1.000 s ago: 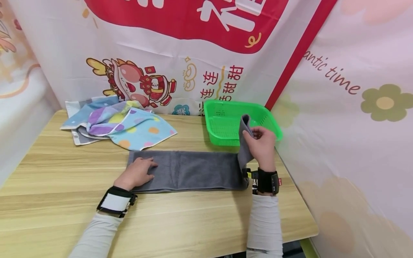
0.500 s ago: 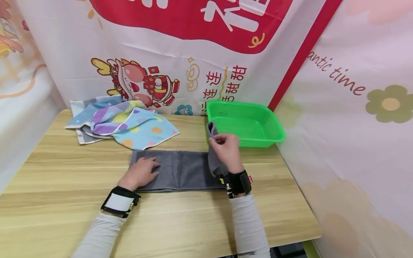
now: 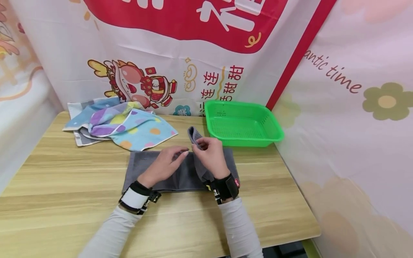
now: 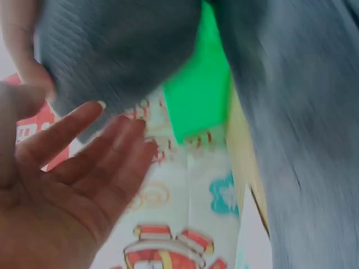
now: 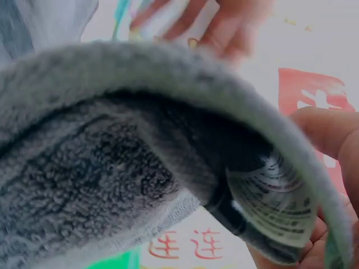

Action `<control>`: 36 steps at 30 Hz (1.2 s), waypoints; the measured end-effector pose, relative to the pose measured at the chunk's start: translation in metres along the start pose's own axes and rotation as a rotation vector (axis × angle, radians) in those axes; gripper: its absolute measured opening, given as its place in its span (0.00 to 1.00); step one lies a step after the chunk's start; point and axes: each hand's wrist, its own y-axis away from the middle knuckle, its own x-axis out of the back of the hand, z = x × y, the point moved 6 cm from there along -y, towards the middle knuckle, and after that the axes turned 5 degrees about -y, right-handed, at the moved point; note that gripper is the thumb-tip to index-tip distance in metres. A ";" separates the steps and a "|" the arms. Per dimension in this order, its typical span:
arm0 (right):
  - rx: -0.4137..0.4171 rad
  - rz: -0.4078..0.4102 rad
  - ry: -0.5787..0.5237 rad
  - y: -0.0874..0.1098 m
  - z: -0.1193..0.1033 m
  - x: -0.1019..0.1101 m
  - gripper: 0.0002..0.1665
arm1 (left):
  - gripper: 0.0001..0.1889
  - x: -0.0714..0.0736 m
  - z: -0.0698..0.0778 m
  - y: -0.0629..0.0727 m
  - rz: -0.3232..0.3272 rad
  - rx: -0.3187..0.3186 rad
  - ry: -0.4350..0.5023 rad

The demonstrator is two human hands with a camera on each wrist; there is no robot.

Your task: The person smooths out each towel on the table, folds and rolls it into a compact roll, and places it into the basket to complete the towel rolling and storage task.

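Observation:
A grey towel [image 3: 139, 168] lies as a long folded strip on the wooden table [image 3: 180, 222]. Its right end is lifted and bent over, with my right hand [image 3: 211, 154] pinching the raised edge between thumb and fingers. Close to the right wrist camera, the towel's looped pile and a printed label [image 5: 276, 204] show inside the fold. My left hand [image 3: 165, 163] is above the strip, just left of the raised end. In the left wrist view its fingers [image 4: 106, 162] are extended and hold nothing; whether they touch the towel there is hard to tell.
A green plastic basket [image 3: 245, 138] stands behind my right hand, against the back cloth. Several colourful towels [image 3: 142, 129] lie in a loose heap at the back left. Printed cloth hangs along the table's back and right sides.
My right hand has carried the towel's end leftward over the strip. The left hand has lifted off the towel's left part and moved right, toward the raised end.

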 end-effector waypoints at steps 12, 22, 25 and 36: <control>0.076 -0.303 -0.061 0.018 -0.003 -0.039 0.29 | 0.17 0.005 -0.004 -0.002 0.110 0.188 0.156; 0.077 -0.295 -0.203 0.026 0.006 -0.031 0.26 | 0.15 0.040 0.002 0.008 0.266 0.194 0.084; 0.113 -0.240 -0.139 0.026 0.011 -0.026 0.22 | 0.16 0.058 0.007 0.017 0.332 0.204 0.060; -0.061 -0.361 0.299 0.038 0.080 -0.037 0.29 | 0.23 0.078 -0.044 0.080 0.320 0.420 0.015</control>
